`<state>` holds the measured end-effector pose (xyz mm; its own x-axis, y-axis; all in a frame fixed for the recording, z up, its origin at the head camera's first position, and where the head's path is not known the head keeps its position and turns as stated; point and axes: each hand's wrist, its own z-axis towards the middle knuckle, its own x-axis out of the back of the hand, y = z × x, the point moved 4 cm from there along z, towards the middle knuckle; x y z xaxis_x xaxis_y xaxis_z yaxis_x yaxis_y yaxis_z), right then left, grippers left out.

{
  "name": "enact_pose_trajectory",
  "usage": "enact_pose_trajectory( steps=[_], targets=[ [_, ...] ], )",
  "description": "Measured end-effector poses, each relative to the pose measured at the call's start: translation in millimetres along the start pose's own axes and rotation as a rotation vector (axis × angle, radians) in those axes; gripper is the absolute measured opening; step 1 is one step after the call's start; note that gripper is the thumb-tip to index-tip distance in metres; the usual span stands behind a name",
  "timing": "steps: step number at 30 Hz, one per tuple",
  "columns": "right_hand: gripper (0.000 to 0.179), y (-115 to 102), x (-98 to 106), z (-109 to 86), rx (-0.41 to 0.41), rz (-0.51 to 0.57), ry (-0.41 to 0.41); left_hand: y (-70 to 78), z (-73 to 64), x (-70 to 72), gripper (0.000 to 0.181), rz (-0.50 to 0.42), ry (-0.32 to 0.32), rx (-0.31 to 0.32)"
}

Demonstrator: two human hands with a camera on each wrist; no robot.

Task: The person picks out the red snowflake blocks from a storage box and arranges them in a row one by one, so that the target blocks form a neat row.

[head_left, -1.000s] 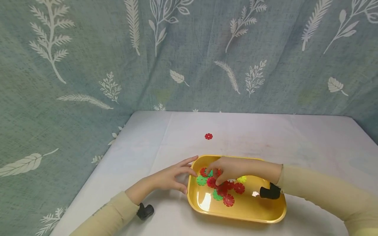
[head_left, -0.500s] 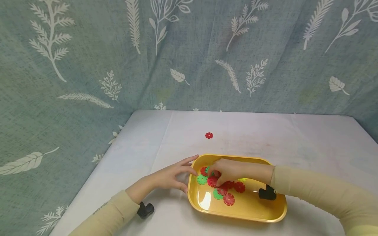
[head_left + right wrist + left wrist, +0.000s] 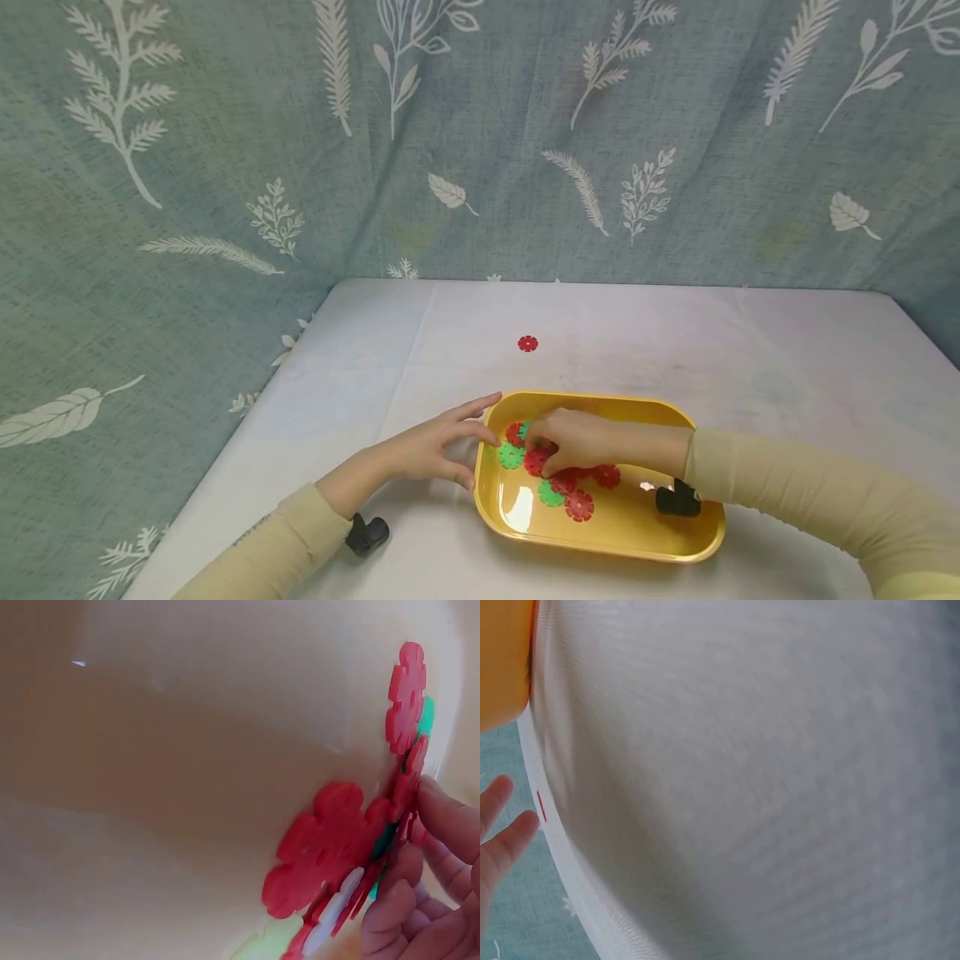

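A yellow tray [image 3: 637, 542] holds several notched plastic snowflake discs, mostly red and green. My right hand [image 3: 581, 437] reaches down into the pile at the tray's left half. In the right wrist view, its thumb [image 3: 450, 817] and bent fingers pinch a red snowflake disc [image 3: 409, 799] at its edge. A large red disc [image 3: 319, 851], a white disc [image 3: 337, 907] and a pale yellow disc [image 3: 270, 941] lie beside these fingers. My left hand [image 3: 427, 450] is spread at the tray's left end, fingertips right at the rim. Part of the pile is hidden under the right hand.
One red disc [image 3: 528, 343] lies alone on the white tabletop [image 3: 787, 358] beyond the tray. A grey-green curtain with white leaf prints [image 3: 480, 150] stands behind and to the left. A black wrist camera [image 3: 367, 535] is strapped at the left sleeve.
My right hand has sunk lower into the pile and its fingers have drawn closer together around the discs. My left hand and the tray hold their places.
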<state>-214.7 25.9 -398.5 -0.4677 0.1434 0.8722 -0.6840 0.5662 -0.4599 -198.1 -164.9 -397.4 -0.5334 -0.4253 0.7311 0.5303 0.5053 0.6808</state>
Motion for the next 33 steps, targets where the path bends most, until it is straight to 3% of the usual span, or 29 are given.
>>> enact_pose_trajectory(
  steps=[8,23,33],
  targets=[
    [0.016,-2,1,-2.8,0.039,0.037,-0.001,0.5,0.8,-0.3,0.053,-0.009,0.001,0.010],
    [0.017,3,11,-12.0,-0.017,0.257,-0.035,0.7,-0.1,-0.2,0.054,-0.019,0.002,-0.001],
    [0.021,9,36,-21.4,-0.082,0.458,0.005,1.0,0.0,0.2,0.054,-0.012,0.002,0.011]
  ],
)
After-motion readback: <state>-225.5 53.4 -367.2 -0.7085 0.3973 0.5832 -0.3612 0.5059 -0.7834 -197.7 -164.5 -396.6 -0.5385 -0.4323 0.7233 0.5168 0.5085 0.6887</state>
